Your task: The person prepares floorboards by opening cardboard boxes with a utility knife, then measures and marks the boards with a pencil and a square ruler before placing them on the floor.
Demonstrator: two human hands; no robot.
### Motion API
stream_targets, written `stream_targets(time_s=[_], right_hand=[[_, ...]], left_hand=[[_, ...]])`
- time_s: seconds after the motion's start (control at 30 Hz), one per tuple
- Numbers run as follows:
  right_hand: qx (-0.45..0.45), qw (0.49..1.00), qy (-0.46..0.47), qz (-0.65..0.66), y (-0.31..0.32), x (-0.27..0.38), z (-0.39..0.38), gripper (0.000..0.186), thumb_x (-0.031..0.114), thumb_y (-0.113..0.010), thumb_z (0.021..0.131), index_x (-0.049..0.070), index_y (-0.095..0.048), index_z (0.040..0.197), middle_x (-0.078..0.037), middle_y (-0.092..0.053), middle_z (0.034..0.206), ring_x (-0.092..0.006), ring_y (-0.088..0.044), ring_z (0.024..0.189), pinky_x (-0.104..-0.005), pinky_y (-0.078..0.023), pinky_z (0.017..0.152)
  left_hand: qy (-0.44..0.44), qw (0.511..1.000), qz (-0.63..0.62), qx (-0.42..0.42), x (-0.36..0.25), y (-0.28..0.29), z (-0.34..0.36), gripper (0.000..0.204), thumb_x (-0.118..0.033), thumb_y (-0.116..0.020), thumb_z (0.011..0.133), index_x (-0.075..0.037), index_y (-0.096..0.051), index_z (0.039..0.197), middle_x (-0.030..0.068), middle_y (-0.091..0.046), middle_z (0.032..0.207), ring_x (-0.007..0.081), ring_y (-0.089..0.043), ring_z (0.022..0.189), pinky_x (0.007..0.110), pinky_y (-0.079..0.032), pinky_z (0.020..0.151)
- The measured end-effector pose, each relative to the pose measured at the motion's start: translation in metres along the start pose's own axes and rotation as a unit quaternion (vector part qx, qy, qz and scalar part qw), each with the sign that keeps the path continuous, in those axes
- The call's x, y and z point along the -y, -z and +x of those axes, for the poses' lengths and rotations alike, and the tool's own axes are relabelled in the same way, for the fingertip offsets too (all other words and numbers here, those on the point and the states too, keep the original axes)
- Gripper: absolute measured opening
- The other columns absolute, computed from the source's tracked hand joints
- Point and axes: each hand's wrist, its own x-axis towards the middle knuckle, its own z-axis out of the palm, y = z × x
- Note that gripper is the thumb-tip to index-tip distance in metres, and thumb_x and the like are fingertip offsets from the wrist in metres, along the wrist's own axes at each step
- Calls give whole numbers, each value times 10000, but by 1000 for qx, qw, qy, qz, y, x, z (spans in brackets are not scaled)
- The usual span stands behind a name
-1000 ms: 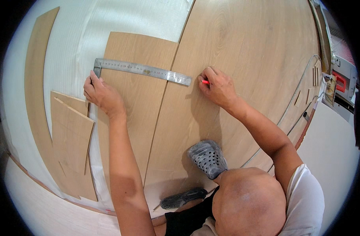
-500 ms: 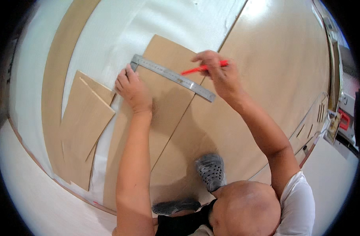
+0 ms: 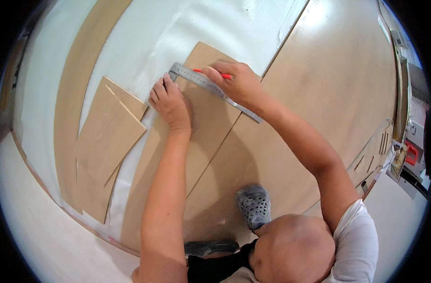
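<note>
A metal square (image 3: 208, 85) with a graduated blade lies across a wood-look floor plank (image 3: 211, 111). My left hand (image 3: 170, 101) is closed around the square's short arm at the plank's left edge. Over the middle of the blade, my right hand (image 3: 234, 81) grips a slim red pencil (image 3: 227, 76). Its tip points left, near the blade's far edge; whether it touches the plank I cannot tell. My right hand and wrist hide part of the blade.
Cut plank pieces (image 3: 107, 137) overlap on the left, beside a long loose plank (image 3: 76, 89). White underlay sheet (image 3: 145, 42) spreads behind. Laid planks (image 3: 319, 89) cover the right side. My grey clog (image 3: 254, 205) stands close by. A red-handled item (image 3: 411, 153) sits far right.
My right hand has moved left with the pencil, from beyond the plank's right side to over the square's blade. My left hand still holds the square's short arm.
</note>
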Motion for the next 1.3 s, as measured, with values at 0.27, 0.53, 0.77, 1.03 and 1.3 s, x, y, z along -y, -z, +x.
stream_targets(time_s=[0.27,0.53,0.77,1.03,1.3], right_hand=[[36,987,-57,-146,100,18,-105,238,249,-636,975,33,-731,944,-155,-646,783,-324,-621,723,-411,-495,649],[72,911,-91,-395,86,-2,-161,328,353,-683,919,41,-698,817,-134,-648,880,-301,-641,863,-429,-526,693],[151,927,-118,-322,45,-1,-226,412,402,-738,842,33,-654,1007,-162,-632,1003,-355,-606,1008,-458,-514,839],[201,902,-27,-381,40,-11,-299,394,255,-751,804,15,-608,1082,-162,-609,1068,-352,-593,1008,-467,-508,852],[31,977,-149,-152,69,11,-231,211,86,-661,842,37,-608,1040,-175,-608,884,-343,-621,796,-425,-496,706]], left_hand=[[15,1000,0,2,-7,6,1,396,-102,-659,899,-70,-597,1289,80,-561,1242,298,-517,1141,450,-402,978],[21,996,-52,-62,-5,4,-5,390,-85,-634,909,-65,-595,1296,109,-607,1170,301,-547,1107,440,-418,954],[43,997,-30,63,-6,52,-146,482,-129,-708,866,-82,-586,1329,113,-611,1153,309,-581,1051,463,-449,897],[86,985,-128,75,-9,112,-217,499,-176,-687,870,-70,-560,1340,164,-585,1159,360,-575,1044,468,-487,885],[152,938,-175,257,-43,166,-246,531,-223,-663,898,-66,-524,1386,185,-592,1168,373,-613,983,470,-522,850]])
